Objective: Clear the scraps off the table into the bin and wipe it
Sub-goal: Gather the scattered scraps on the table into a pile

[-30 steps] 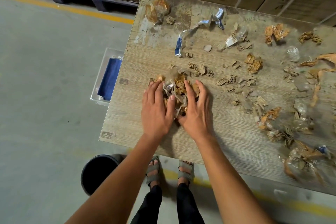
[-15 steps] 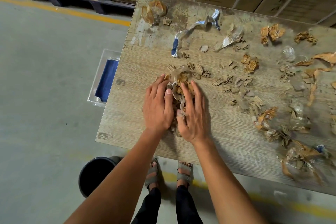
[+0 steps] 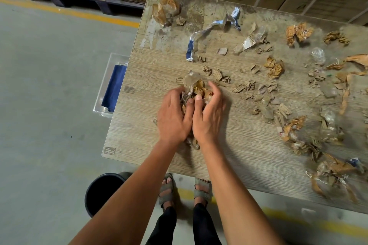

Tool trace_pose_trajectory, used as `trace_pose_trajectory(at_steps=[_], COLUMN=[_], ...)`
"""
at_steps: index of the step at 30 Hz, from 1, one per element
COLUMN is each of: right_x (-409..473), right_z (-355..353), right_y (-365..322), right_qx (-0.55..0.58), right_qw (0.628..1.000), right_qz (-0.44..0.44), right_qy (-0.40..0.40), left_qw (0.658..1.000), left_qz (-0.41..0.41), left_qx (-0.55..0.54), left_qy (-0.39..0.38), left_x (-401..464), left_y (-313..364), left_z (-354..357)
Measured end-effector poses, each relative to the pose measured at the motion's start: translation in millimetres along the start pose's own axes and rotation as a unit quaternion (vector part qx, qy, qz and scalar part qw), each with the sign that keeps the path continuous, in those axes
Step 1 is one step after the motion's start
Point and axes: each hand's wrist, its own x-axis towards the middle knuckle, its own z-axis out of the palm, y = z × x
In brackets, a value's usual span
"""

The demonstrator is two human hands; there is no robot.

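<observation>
Hands: your left hand (image 3: 172, 117) and right hand (image 3: 209, 114) curl together round the scrap pile (image 3: 197, 90) | Place: pile between your fingers, bin (image 3: 103, 193) below your wrists | Risk: loose bits may slip out underneath — grip is shallow — and miss the bin.

Dim, flat overhead light; soft shadows under the forearms. Right edge smeared with blur. Wide-angle bending at borders.

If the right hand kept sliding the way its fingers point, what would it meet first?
The right hand points away up the table. Beyond the pile it cups, it would likely meet the small cardboard scraps first.
</observation>
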Motion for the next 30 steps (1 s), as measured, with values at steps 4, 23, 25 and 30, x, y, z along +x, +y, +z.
trace_pose_trajectory(at_steps=[4, 23, 25, 30], right_x=[10.6, 16.3, 15.4, 11.9], right_z=[5.8, 6.0, 5.8, 8.1], right_y=[9.6, 17.1, 21.6, 18.9], right_qx=[-0.052, 0.022, -0.014, -0.020], right_qw=[0.994, 0.993, 0.991, 0.996], right_qz=[-0.065, -0.095, -0.102, -0.058], right_qy=[-0.065, -0.061, -0.085, -0.065], left_qw=[0.998, 0.998, 0.998, 0.996], left_qz=[0.038, 0.022, 0.015, 0.055], left_qx=[-0.024, -0.058, -0.055, 0.015], left_qy=[-0.036, 0.012, -0.005, -0.062], left_x=[8.7, 27.1, 28.9, 33.6], left_y=[-0.8, -2.1, 0.6, 0.1], left_z=[-0.4, 9.4, 9.2, 7.8])
